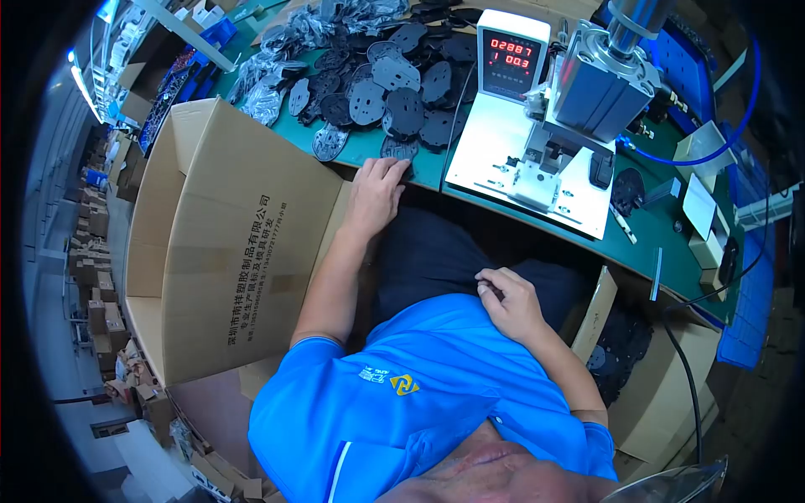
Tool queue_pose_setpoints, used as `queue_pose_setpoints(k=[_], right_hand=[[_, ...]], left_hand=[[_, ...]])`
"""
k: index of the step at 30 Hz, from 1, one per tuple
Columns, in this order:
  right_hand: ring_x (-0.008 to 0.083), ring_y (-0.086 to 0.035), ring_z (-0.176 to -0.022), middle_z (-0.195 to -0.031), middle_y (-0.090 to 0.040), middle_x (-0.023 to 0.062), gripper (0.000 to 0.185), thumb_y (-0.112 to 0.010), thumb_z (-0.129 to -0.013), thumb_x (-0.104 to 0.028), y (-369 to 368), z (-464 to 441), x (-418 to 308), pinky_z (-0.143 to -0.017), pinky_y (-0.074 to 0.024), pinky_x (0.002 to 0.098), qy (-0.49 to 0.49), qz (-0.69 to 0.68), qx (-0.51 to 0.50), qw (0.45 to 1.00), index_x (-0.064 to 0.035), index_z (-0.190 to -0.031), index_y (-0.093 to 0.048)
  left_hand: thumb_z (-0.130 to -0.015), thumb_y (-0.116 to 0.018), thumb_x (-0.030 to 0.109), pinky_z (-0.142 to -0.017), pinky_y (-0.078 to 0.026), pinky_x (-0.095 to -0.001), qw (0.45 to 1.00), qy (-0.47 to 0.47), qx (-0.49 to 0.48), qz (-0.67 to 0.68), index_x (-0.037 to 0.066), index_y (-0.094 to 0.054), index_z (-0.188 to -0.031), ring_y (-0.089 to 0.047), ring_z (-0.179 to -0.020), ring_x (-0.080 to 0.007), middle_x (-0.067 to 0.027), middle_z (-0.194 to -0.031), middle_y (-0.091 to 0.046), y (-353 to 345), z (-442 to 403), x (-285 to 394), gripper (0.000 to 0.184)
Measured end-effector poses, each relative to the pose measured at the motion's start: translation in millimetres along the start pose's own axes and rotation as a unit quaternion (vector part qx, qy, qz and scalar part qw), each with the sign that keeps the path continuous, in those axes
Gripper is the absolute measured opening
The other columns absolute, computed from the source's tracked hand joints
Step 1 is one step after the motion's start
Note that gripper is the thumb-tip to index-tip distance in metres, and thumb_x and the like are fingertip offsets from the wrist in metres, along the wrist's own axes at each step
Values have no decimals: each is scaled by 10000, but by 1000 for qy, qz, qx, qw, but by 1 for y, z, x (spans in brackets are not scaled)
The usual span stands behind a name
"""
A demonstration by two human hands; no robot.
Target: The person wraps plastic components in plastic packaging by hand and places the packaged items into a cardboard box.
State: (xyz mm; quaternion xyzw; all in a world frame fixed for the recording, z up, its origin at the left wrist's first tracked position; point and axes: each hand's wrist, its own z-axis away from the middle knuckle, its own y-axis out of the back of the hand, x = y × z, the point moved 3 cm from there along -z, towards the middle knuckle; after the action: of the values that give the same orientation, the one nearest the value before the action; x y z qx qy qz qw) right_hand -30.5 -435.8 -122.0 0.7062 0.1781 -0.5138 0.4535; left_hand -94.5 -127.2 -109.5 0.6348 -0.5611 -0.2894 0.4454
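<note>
At the front edge of the green bench, my left hand has its fingers bent over a black plastic mouse base, gripping its near edge. Behind it spreads a heap of similar black mouse bases, some with pale marks on them. My right hand is above my lap, close to the belly, its fingers curled in. A dark spot shows between thumb and fingers, and I cannot make out whether it is a thing held. To the right of the heap stands a press on a white base plate.
A tall open cardboard box stands against my left arm. Another carton with dark parts is at my right side. A counter with red digits stands beside the press. A blue air hose loops on the right; small boxes lie there.
</note>
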Motion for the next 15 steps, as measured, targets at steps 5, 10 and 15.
queue_pose_setpoints(k=[5,10,15], right_hand=[[209,-632,-725,-976,-733,121,196,-667,-961,-68,1,-1,0,-681,-515,285,-22,-7,-8,1000,19,-1112,-756],[204,-624,-720,-971,-731,117,194,-667,-962,-68,-1,-1,1,-680,-512,280,-28,-11,-11,1000,18,-1111,-756],[201,-616,-715,-959,-726,115,197,-660,-961,-56,-3,-3,4,-682,-509,277,-25,-14,-3,1000,16,-1117,-755]], left_hand=[[-867,-729,54,-906,-522,-377,998,-22,36,39,45,-656,-1302,-625,-994,-299,-130,-1151,-695,17,-17,-12,442],[-852,-721,30,-875,-521,-381,994,22,77,78,49,-658,-1293,-626,-944,-302,-113,-1084,-703,32,-35,-20,447],[-835,-703,-2,-851,-525,-387,986,104,23,131,34,-656,-1279,-627,-922,-304,-114,-1070,-698,34,-29,-17,448]])
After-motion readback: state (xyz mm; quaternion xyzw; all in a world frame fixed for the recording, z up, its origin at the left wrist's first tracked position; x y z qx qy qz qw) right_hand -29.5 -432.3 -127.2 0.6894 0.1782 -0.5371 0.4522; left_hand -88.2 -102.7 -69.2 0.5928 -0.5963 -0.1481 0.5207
